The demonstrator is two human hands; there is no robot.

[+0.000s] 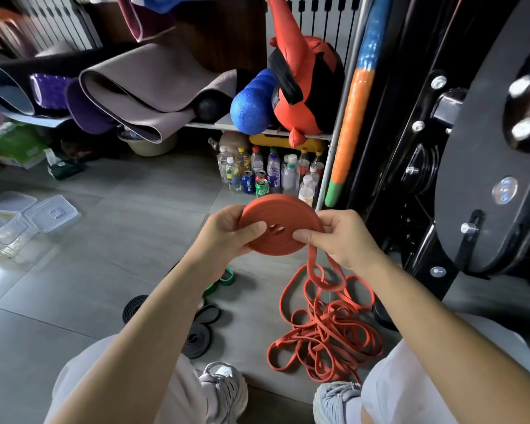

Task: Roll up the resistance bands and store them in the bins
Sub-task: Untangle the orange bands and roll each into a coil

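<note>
1. Grey sneakers [224, 390] are resting on the grey tile floor [74, 286] at the near edge.
2. Loose orange band [325, 325] is lying in a tangled pile on the floor, just ahead of the right sneaker. One strand is running up from it to the coil.
3. Black rolled bands [196, 338] are lying on the floor left of the pile, partly hidden by the left forearm. A green band [224, 278] is lying just beyond them.
4. Left hand [227, 234] is holding the orange coil [280, 224] in the air above the floor, its grip pinching the coil's left side with the thumb on the near face.
5. Right hand [337, 237] is doing the same on the right side, grip pinching the coil and the strand hanging below it.
6. Clear plastic bins [13, 221] are sitting on the floor far left, well apart from the coil.
7. Bottles and cans [270, 172] are standing under the shelf [202, 125].
8. Rolled mats [141, 87], a blue foam roller [251, 102] and a red bag [303, 87] are sitting on the shelf.
</note>
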